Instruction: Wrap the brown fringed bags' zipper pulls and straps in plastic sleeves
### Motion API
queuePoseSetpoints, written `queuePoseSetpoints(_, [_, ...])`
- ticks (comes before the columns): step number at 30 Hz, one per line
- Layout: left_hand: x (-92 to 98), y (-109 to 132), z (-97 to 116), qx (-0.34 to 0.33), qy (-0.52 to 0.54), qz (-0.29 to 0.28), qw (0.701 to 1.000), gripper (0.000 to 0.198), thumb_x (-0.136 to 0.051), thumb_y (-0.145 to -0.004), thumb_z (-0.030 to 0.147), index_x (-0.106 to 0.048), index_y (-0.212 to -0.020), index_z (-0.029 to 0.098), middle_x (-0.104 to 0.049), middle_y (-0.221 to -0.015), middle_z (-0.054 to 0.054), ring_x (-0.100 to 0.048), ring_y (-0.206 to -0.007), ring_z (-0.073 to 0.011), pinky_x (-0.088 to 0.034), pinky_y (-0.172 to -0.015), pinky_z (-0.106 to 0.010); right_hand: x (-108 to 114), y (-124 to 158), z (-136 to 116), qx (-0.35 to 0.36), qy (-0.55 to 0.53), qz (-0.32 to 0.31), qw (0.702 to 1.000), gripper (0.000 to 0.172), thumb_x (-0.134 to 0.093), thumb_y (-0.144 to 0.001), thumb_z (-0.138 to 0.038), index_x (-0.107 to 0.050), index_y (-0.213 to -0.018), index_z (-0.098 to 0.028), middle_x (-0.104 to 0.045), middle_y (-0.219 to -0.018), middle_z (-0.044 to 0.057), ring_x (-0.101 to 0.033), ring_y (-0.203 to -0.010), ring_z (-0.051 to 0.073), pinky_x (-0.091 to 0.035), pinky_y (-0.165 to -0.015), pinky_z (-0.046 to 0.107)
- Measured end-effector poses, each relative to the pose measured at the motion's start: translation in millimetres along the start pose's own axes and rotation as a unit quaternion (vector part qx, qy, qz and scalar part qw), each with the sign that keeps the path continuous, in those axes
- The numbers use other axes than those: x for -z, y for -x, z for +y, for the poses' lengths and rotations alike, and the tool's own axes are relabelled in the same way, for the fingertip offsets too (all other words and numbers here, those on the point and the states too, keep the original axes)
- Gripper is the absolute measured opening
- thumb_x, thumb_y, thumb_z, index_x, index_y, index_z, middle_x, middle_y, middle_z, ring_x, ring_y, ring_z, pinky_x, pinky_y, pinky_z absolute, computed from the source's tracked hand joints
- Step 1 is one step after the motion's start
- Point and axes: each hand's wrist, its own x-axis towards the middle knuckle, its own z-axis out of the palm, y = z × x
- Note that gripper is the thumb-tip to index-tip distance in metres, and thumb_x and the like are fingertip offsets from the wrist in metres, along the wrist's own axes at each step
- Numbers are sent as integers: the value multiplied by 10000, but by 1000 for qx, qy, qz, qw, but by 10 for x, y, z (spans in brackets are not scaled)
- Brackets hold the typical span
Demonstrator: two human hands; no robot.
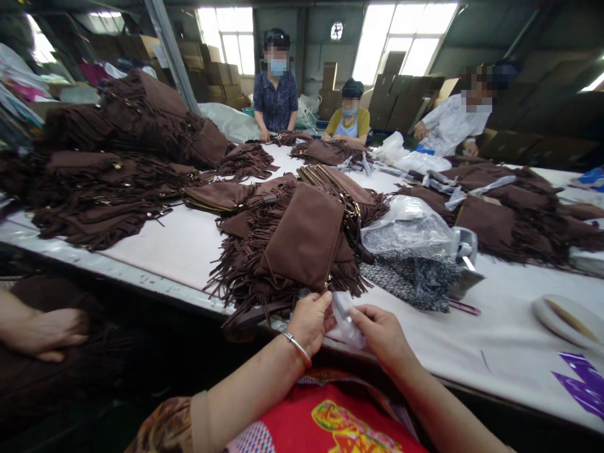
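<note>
A flat brown pouch lies on top of a pile of brown fringed bags at the table's front edge. At the pouch's lower corner hangs a small gold zipper pull. My left hand, with a bangle at the wrist, is closed with thumb and fingers pinched at that pull. To its right, my right hand is closed on a small clear plastic sleeve. The sleeve stretches between both hands, and its far end is partly hidden by my left fingers.
Brown fringed bags are heaped at the left, more at the right. A plastic-wrapped black-and-white tweed item, a tape roll and purple pieces lie rightward. Three people stand across the table; another person's hand shows at left.
</note>
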Motion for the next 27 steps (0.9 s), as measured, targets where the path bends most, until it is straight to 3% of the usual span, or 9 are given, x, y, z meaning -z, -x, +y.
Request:
queuePoseSetpoints(5, [7,87,30,-7,-1,-16,1000,68,-617,-784,200,-571,-793,150,-707,-855,-102,-672,-730,-167,-510,-699,-298,-39,-205,-33,44,28,-1,999,360,-617,-749,-463,-732,-792,-124,-687,-680,39,-566,-643,168,-428,-601,254])
queuePoseSetpoints(11, [56,109,13,-33,-11,-7,999,162,-669,-758,255,-615,-864,144,-686,-998,-122,-655,-846,-169,-496,-711,-277,-116,-392,-165,74,28,11,997,334,-604,-744,-451,-722,-762,-139,-670,-663,27,-565,-634,163,-418,-579,246])
queuePoseSetpoints(21, [114,99,-3,-64,5,24,998,270,-761,-670,335,-653,-829,147,-669,-983,-109,-616,-915,-194,-477,-670,-260,-4,-433,-47,73,51,-23,996,292,-623,-713,-405,-732,-797,-147,-709,-712,37,-607,-649,180,-458,-592,266])
queuePoseSetpoints(27, [113,133,6,-70,18,33,997,220,-738,-686,281,-655,-846,155,-656,-1014,-101,-603,-935,-193,-483,-671,-261,43,-471,-188,120,110,-39,986,273,-573,-755,-370,-742,-826,-167,-711,-713,28,-608,-642,172,-459,-608,265])
